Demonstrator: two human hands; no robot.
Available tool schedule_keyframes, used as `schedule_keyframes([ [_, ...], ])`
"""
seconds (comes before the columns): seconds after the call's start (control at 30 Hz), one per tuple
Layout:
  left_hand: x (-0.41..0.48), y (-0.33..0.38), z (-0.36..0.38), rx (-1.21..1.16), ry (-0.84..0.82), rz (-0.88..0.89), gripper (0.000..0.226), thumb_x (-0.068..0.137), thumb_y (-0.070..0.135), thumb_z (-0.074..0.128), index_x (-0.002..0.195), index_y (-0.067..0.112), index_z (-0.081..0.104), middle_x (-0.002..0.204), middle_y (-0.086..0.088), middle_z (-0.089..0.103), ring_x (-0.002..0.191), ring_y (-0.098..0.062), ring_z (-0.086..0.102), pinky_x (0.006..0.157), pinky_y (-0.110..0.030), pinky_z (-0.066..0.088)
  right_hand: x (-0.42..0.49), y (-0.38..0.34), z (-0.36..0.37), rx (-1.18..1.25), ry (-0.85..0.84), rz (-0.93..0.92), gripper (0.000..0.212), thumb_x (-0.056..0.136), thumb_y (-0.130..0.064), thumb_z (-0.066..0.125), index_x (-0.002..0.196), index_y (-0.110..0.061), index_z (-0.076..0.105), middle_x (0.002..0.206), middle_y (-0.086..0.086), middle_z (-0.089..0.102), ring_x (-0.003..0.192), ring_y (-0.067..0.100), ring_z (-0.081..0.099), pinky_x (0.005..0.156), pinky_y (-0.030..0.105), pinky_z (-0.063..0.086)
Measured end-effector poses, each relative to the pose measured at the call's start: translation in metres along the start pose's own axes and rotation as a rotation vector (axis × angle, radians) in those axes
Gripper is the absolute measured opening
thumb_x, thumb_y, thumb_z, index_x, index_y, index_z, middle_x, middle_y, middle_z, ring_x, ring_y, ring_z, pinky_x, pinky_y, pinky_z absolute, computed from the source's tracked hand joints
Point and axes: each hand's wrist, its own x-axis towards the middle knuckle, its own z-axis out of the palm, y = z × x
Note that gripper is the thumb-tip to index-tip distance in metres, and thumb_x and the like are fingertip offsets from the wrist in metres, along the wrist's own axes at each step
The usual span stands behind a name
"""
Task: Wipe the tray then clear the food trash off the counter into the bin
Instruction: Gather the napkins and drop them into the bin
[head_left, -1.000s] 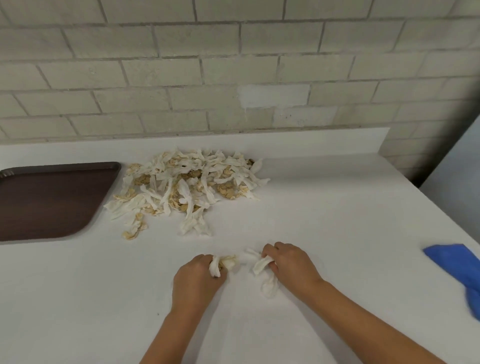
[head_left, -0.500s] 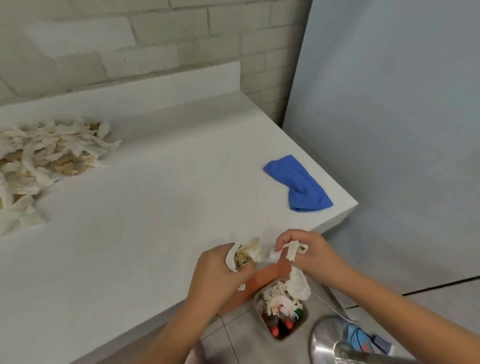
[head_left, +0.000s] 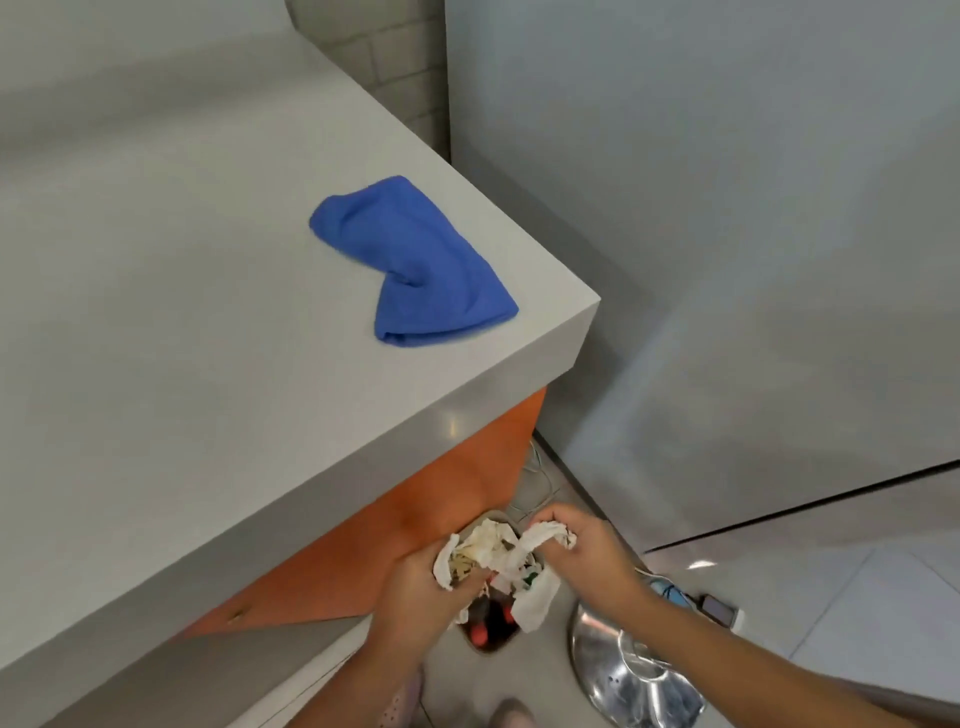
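Both hands hold crumpled white tissue with food scraps (head_left: 491, 551) just above the small bin (head_left: 488, 631) on the floor beside the counter. My left hand (head_left: 423, 584) grips a wad of it from the left. My right hand (head_left: 587, 553) pinches a strip whose end hangs down over the bin's mouth. The bin holds more white scraps and dark and red items. The tray and the trash pile on the counter are out of view.
A crumpled blue cloth (head_left: 413, 265) lies near the corner of the grey counter (head_left: 182, 364). Below it is an orange cabinet front (head_left: 415, 519). A shiny metal lid (head_left: 631, 670) lies on the floor to the right of the bin, near cables and a phone (head_left: 717, 609).
Both hands carried the tissue scraps off the counter, to the right and down, and now hold them over the bin. The view swung right; the tray and trash pile left the frame.
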Motion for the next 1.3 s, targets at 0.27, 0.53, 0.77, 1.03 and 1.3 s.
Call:
schedule_keyframes([
  [0.27, 0.109, -0.144, 0.090, 0.157, -0.028, -0.143, 0.076, 0.050, 0.065, 0.069, 0.116, 0.027, 0.064, 0.109, 0.008, 0.067, 0.107, -0.009, 0.060, 0.082, -0.010, 0.034, 0.081, 0.158, 0.064, -0.199, 0.081, -0.096, 0.022, 0.071, -0.023, 0.053, 0.080, -0.042, 0.057, 0.081, -0.029, 0.062, 0.082, -0.006, 0.058, 0.070, 0.006, 0.040],
  [0.53, 0.193, -0.230, 0.163, 0.788, -0.235, 0.091, 0.051, 0.093, 0.042, 0.041, 0.141, 0.042, 0.025, 0.144, 0.007, 0.035, 0.130, -0.013, 0.037, 0.100, -0.021, 0.031, 0.144, 0.298, 0.123, -0.541, -0.048, -0.290, 0.035, 0.083, -0.041, 0.039, 0.118, -0.038, 0.042, 0.114, -0.006, 0.045, 0.103, 0.009, 0.049, 0.089, 0.019, 0.042],
  [0.77, 0.214, -0.297, 0.207, 1.007, -0.513, 0.307, 0.056, 0.101, 0.032, 0.021, 0.151, 0.025, -0.005, 0.159, -0.001, -0.006, 0.146, -0.021, 0.006, 0.119, -0.038, -0.001, 0.159, 0.370, 0.152, -0.908, -0.104, -0.530, 0.062, 0.090, -0.028, 0.029, 0.149, -0.011, 0.017, 0.156, 0.003, 0.016, 0.115, 0.002, 0.054, 0.097, 0.018, 0.042],
  [1.03, 0.242, -0.305, 0.223, 1.164, -0.685, 0.137, 0.060, 0.100, 0.014, 0.026, 0.151, 0.019, -0.006, 0.159, -0.009, 0.001, 0.144, -0.026, 0.017, 0.113, -0.043, 0.027, 0.190, 0.362, 0.179, -1.103, -0.196, -0.323, 0.046, 0.015, -0.040, 0.086, 0.056, -0.022, 0.075, 0.066, -0.006, 0.072, 0.045, 0.004, 0.061, 0.037, 0.016, 0.043],
  [1.3, 0.244, -0.287, 0.228, 1.260, -0.605, 0.182, 0.046, 0.097, 0.004, 0.025, 0.144, 0.003, 0.029, 0.146, -0.022, 0.032, 0.134, -0.034, 0.034, 0.109, -0.045, 0.031, 0.195, 0.338, 0.188, -1.109, -0.210, -0.153, 0.023, 0.024, -0.028, 0.080, 0.040, -0.020, 0.066, 0.046, -0.005, 0.060, 0.038, 0.005, 0.055, 0.033, 0.012, 0.039],
])
